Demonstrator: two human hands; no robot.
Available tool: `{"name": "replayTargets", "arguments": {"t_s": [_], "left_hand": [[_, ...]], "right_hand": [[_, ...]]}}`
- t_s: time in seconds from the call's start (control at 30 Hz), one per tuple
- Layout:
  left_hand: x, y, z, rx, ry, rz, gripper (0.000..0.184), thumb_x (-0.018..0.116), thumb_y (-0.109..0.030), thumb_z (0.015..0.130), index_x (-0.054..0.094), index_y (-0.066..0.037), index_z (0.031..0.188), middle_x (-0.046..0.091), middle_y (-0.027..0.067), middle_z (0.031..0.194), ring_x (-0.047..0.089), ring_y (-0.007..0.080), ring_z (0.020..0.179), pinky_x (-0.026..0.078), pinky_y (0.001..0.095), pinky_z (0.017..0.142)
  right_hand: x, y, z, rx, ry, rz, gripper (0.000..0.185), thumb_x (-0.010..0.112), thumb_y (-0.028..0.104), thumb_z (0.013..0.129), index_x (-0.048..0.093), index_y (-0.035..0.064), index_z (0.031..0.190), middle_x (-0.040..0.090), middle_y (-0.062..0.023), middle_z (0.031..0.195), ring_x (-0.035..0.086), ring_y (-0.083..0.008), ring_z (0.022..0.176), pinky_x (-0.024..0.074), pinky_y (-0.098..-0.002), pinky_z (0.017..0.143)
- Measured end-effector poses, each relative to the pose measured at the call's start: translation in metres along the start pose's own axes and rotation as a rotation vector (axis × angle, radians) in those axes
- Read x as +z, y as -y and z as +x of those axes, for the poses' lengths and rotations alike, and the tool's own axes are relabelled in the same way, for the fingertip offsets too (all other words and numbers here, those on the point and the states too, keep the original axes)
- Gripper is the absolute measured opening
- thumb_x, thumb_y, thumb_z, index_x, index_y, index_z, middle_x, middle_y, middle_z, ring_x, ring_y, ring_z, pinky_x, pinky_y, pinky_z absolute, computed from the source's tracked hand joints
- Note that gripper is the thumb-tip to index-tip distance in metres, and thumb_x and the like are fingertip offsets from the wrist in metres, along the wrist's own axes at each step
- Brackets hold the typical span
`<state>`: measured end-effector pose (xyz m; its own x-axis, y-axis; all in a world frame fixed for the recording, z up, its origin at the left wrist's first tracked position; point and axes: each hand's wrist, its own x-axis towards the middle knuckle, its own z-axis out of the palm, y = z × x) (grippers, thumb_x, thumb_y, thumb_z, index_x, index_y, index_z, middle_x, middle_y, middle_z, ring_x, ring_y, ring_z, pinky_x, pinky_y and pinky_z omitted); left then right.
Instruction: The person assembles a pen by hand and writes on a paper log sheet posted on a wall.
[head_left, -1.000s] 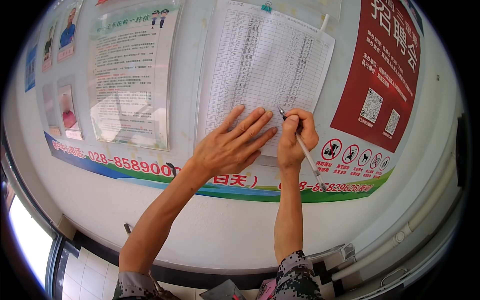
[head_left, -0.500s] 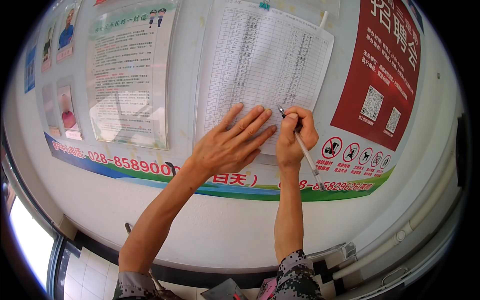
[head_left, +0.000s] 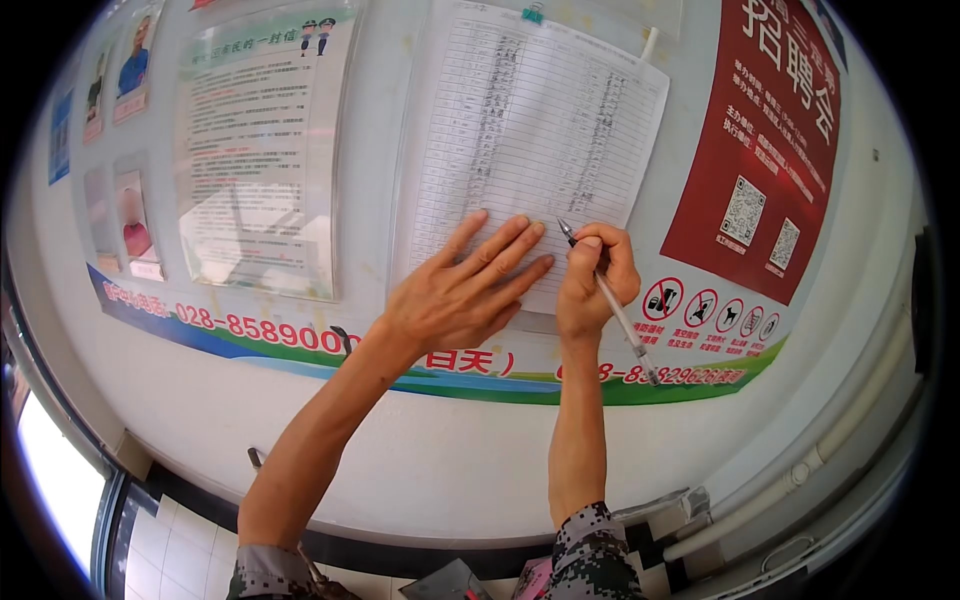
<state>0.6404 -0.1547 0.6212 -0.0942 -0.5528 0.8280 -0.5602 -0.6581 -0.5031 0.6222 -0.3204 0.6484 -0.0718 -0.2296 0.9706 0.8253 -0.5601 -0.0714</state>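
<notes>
A ruled paper form (head_left: 540, 130) with columns of handwriting hangs on the wall board under a green binder clip (head_left: 533, 13). My left hand (head_left: 465, 275) lies flat across the form's lower part, fingers spread and pressing it to the board. Pinched in my right hand (head_left: 597, 275) is a clear-barrelled pen (head_left: 628, 325), its tip up and to the left by the right-hand column of writing. Whether the tip touches the paper I cannot tell. The form's bottom edge is partly hidden by both hands.
A printed letter in a clear sleeve (head_left: 260, 160) is mounted left of the form. To the right is a red poster (head_left: 755, 150) with QR codes. A pale pipe (head_left: 810, 465) runs along the lower right wall. Floor tiles (head_left: 180, 540) show below.
My right hand and the pen have shifted slightly down and to the right on the form. My left hand stays in nearly the same place.
</notes>
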Motion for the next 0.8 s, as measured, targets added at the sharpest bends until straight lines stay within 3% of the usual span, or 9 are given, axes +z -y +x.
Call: {"name": "replayTargets", "arguments": {"t_s": [0.8], "left_hand": [[-0.0005, 0.0002, -0.0004, -0.001, 0.007, -0.006, 0.060, 0.067, -0.033, 0.082, 0.054, -0.022, 0.140, 0.042, 0.0071, 0.152, 0.038, 0.0219, 0.142, 0.023, 0.0486, 0.121]], "right_hand": [[0.0016, -0.0004, 0.0000, -0.013, 0.001, -0.078, 0.006, 0.057, 0.001, 0.088, 0.062, 0.0013, 0.084, 0.061, -0.0064, 0.075, 0.053, -0.0127, 0.059, 0.0425, -0.0273, 0.053]]}}
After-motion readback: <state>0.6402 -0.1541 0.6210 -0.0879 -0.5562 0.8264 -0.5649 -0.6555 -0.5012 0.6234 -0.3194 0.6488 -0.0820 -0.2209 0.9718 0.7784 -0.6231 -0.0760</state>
